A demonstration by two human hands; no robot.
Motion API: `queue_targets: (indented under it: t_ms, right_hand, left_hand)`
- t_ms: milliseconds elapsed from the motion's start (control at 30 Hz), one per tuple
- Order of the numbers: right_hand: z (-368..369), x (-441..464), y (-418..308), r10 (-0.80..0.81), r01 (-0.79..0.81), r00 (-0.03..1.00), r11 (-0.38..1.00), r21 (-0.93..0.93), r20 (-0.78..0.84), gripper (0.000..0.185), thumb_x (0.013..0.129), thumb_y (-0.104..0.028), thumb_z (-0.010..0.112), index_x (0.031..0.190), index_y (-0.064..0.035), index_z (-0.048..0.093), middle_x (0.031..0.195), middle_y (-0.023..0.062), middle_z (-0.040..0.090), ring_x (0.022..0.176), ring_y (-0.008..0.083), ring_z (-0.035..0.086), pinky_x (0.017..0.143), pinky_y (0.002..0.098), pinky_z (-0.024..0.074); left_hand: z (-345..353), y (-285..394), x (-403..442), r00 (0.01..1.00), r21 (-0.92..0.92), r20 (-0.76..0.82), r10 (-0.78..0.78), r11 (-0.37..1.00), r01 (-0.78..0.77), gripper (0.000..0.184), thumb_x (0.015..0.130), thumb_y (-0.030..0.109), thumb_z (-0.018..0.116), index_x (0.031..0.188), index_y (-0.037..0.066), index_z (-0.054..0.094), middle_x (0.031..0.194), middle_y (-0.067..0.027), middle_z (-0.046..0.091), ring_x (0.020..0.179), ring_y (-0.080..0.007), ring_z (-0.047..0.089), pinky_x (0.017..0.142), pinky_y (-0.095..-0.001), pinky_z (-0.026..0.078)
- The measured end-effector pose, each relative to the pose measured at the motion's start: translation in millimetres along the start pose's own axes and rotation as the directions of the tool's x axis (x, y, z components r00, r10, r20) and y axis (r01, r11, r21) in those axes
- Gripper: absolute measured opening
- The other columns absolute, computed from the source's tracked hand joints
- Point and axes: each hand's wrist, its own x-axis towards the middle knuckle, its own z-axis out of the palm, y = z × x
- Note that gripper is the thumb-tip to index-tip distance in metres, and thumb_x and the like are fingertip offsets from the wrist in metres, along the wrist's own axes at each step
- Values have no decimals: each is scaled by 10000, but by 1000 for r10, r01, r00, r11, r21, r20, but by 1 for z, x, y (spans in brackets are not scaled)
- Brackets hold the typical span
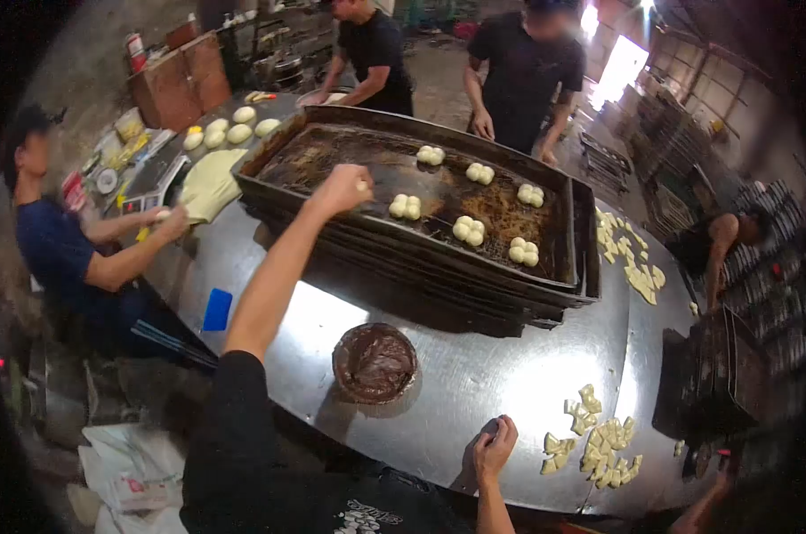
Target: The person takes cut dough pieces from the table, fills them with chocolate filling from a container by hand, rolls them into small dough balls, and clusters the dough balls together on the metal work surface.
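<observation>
My left hand [342, 190] is closed over the left part of the dark baking tray [323, 147], with a bit of pale dough [362, 186] showing at its fingers. Clusters of small dough balls [405, 206] stand on the tray to its right. Low on the metal table, near its front edge, my right hand [494, 449] rests with curled fingers; what it holds, if anything, is hidden. A round bowl of dark brown paste [374, 363] is between the tray stack and my body. Cut dough pieces [608, 449] lie right of my right hand.
A blue scraper [217, 310] lies at the table's left. Beyond it are a dough sheet [209, 185], dough rounds [239, 133] and a scale [158, 185]. Co-workers stand left [56, 227], behind the tray [526, 76] and at right [721, 238]. More dough strips [639, 267] lie at right.
</observation>
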Motion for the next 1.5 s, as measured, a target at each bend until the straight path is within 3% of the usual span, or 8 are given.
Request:
queue_targets:
  t_ms: [100,233,400,533,700,900,1133,1500]
  right_hand:
    - [-6,2,-10,-8,8,1000,1000,-12,-20,409,735,61,551,1143,43,578,1248,226,561,1194,407,518,1049,472,414]
    - [-1,-1,-7,14,-17,997,998,-54,-72,418,731,40,562,1147,25,581,1247,212,562,1189,401,520,1039,470,421]
    - [-4,0,-8,7,-11,999,994,-111,-33,460,746,-14,580,1206,-5,576,1277,182,558,1210,383,517,1044,469,421]
    - [1,-4,-1,-8,7,1000,986,-168,-8,522,769,-43,600,1288,-1,560,1306,179,551,1232,377,512,1058,464,414]
    - [2,-9,6,42,-44,999,987,-157,-14,576,797,-114,640,1354,-21,530,1345,147,529,1272,328,488,1061,439,416]
    - [-23,-35,18,-40,39,999,997,66,8,426,783,-96,670,1195,0,622,1267,165,563,1227,343,514,1032,442,444]
    - [-107,-73,76,336,-305,919,937,168,-207,261,812,-48,622,1066,-7,664,1092,186,601,1013,378,567,903,451,470]
    - [-140,48,181,309,-286,930,949,-134,201,225,887,-165,619,974,42,633,936,210,644,922,426,596,885,485,462]
  left_hand:
    - [14,-41,22,998,-53,46,-37,998,39,200,750,203,731,836,28,687,882,-205,697,897,-381,674,801,-443,533]
    - [38,-66,39,755,435,459,-469,859,269,842,911,661,524,1520,104,358,1581,-221,275,1444,-440,279,1180,-532,265]
    - [25,-16,32,756,575,341,-559,760,303,966,908,746,432,1595,126,154,1664,-176,16,1526,-400,-15,1195,-619,68]
    - [17,107,5,999,86,-36,41,996,-37,634,1000,434,524,1495,72,366,1572,-206,275,1469,-370,226,1180,-514,216]
    - [79,310,-87,828,-503,-249,502,664,-553,175,928,68,573,1078,36,656,1149,-128,667,1102,-277,624,991,-383,476]
    - [313,404,-216,720,-715,456,523,697,-54,237,892,188,702,1091,62,716,1111,-173,642,1088,-350,581,961,-420,474]
    - [377,465,-255,805,-476,296,515,810,-343,290,867,261,706,1077,62,697,1038,-183,639,1020,-352,555,976,-463,421]
    - [296,342,-309,790,-554,607,-90,664,502,209,939,203,636,969,25,532,829,-57,595,722,-111,564,617,-279,477]
